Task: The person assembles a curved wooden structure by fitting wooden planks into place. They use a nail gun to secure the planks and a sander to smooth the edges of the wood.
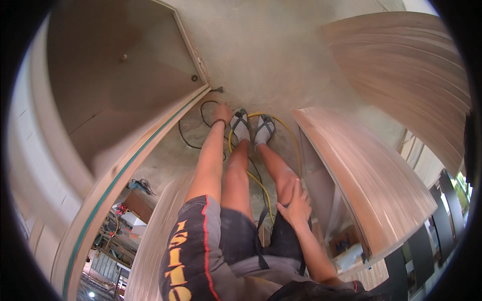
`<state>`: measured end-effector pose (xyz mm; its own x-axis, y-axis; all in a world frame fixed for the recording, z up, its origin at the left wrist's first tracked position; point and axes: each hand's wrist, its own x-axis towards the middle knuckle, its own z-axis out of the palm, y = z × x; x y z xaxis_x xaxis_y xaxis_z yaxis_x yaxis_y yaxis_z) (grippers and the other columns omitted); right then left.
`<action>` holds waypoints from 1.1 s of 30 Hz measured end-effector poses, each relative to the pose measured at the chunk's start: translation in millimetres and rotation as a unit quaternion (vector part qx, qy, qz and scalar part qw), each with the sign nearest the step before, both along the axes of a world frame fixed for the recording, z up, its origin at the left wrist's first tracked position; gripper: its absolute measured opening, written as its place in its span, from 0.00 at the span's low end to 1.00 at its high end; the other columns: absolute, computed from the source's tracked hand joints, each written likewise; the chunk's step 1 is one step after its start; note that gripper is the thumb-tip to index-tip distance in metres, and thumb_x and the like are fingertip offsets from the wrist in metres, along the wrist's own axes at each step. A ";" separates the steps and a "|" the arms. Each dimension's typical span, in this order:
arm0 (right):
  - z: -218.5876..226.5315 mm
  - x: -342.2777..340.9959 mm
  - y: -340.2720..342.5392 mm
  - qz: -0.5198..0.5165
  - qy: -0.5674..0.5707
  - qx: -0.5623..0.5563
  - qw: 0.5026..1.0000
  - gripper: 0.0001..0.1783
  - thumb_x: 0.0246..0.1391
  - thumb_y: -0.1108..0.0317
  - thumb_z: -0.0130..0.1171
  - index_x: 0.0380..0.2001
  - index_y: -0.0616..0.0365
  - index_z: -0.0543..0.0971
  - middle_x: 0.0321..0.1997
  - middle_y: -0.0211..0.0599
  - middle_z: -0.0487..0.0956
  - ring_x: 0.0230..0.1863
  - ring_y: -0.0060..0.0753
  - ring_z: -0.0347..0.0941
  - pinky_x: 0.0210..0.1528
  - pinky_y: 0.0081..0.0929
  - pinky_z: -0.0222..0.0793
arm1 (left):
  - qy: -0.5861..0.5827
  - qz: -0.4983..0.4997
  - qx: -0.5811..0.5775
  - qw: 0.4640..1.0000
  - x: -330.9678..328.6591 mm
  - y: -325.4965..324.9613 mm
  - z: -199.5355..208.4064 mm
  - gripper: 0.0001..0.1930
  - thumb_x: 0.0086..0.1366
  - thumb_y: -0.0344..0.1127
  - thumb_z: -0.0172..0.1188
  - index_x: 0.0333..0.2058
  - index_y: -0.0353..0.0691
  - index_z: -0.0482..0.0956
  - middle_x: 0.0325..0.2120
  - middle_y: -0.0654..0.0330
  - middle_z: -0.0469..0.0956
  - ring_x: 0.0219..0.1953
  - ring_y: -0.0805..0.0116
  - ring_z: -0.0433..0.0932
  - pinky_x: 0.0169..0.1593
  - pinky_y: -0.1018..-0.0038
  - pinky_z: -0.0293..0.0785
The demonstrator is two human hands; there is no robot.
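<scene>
Head view shows my left hand reaching down to the black cable on the concrete floor, beside the wooden panel's edge; whether its fingers are closed I cannot tell. My right hand rests open, flat on my knee, above the yellow hose.

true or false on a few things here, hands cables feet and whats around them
1. The left hand reaches down to the floor beside the feet. True.
2. The right hand holds a hammer. False: it rests empty on the right knee.
3. A yellow cable loops around the feet. True.
4. The person is barefoot. False: grey sandals are on both feet.
5. A black cable lies on the floor near the left hand. True.
</scene>
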<state>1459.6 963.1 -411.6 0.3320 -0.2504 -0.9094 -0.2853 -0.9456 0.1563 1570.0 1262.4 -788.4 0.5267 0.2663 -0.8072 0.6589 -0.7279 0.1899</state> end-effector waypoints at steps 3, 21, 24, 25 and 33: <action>-29.6 15.8 3.2 -0.018 -0.032 -0.045 0.998 0.65 0.41 0.49 0.75 0.77 0.43 0.48 0.65 0.56 0.67 0.65 0.63 0.66 0.61 0.57 0.70 | -0.046 -0.007 0.057 0.997 27.6 7.1 -69.5 0.24 0.70 0.38 0.57 0.63 0.44 0.71 0.63 0.46 0.70 0.59 0.44 0.77 0.58 0.54 0.77; -8.2 15.8 -17.0 -0.090 -0.044 0.038 0.994 0.60 0.46 0.42 0.70 0.77 0.47 0.51 0.65 0.59 0.68 0.65 0.63 0.68 0.62 0.53 0.70 | 0.041 -0.149 -0.072 0.985 -112.8 33.1 90.1 0.32 0.67 0.56 0.61 0.55 0.32 0.74 0.52 0.37 0.78 0.56 0.37 0.76 0.58 0.50 0.72; -20.0 -36.3 -47.2 -0.186 -0.094 0.166 0.964 0.53 0.51 0.38 0.66 0.74 0.49 0.60 0.63 0.58 0.72 0.66 0.57 0.69 0.63 0.47 0.70 | 0.102 -0.112 -0.047 0.987 -170.9 72.4 206.5 0.32 0.68 0.60 0.59 0.50 0.31 0.77 0.48 0.34 0.80 0.53 0.35 0.78 0.57 0.49 0.74; -33.6 -58.7 -62.8 -0.241 -0.125 0.222 0.936 0.49 0.53 0.37 0.64 0.72 0.50 0.65 0.61 0.57 0.76 0.66 0.54 0.71 0.64 0.43 0.70 | 0.078 -0.099 -0.040 0.991 -189.9 86.4 246.0 0.32 0.68 0.61 0.58 0.48 0.31 0.78 0.45 0.35 0.81 0.51 0.35 0.79 0.55 0.49 0.75; 37.0 -124.2 -144.5 -0.500 -0.076 0.167 0.846 0.23 0.62 0.50 0.55 0.47 0.57 0.82 0.38 0.42 0.84 0.35 0.39 0.81 0.36 0.39 0.77 | 0.033 -0.220 -0.001 0.975 -198.1 111.8 451.6 0.27 0.64 0.56 0.67 0.43 0.32 0.83 0.39 0.45 0.85 0.40 0.50 0.85 0.46 0.59 0.80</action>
